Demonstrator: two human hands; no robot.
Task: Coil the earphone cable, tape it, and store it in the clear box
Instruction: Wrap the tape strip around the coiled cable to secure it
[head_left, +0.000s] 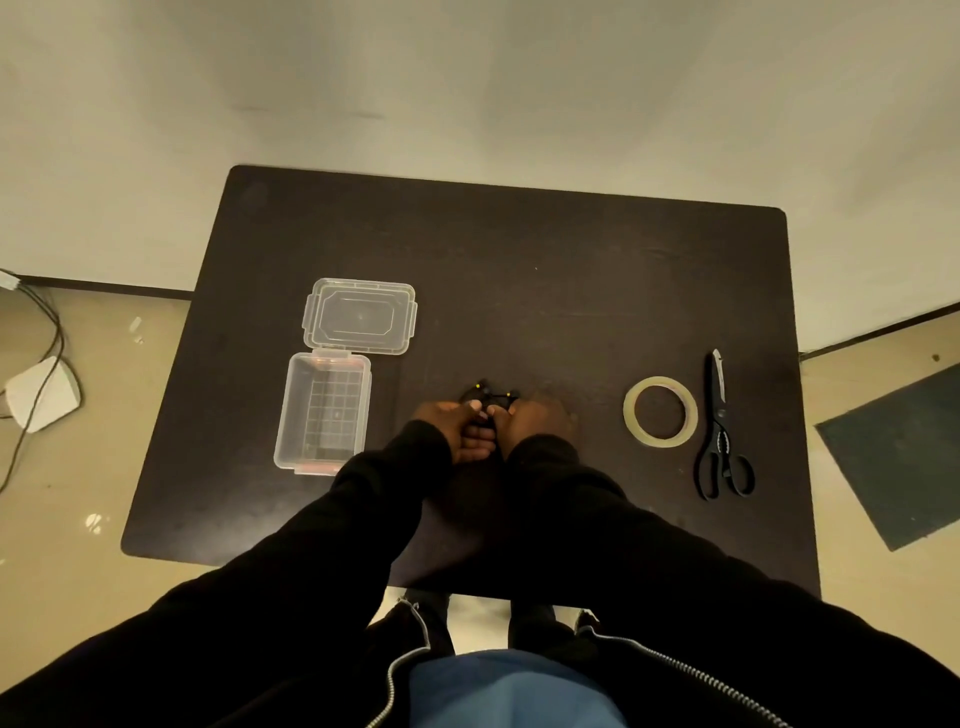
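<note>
Both hands meet at the middle of the dark table (519, 270). My left hand (452, 426) and my right hand (535, 418) pinch a black earphone cable (491, 399) between them; only small loops and two yellow-dotted ends show above the fingers, the rest is hidden. The clear box (324, 410) stands open and empty to the left of my hands, its lid (359, 315) lying just beyond it. A roll of clear tape (660, 411) lies flat to the right of my hands.
Black scissors (719, 431) lie shut beside the tape, near the table's right edge. On the floor to the left are a white device (41, 393) with dark cords. A dark mat (904, 452) lies on the floor at right.
</note>
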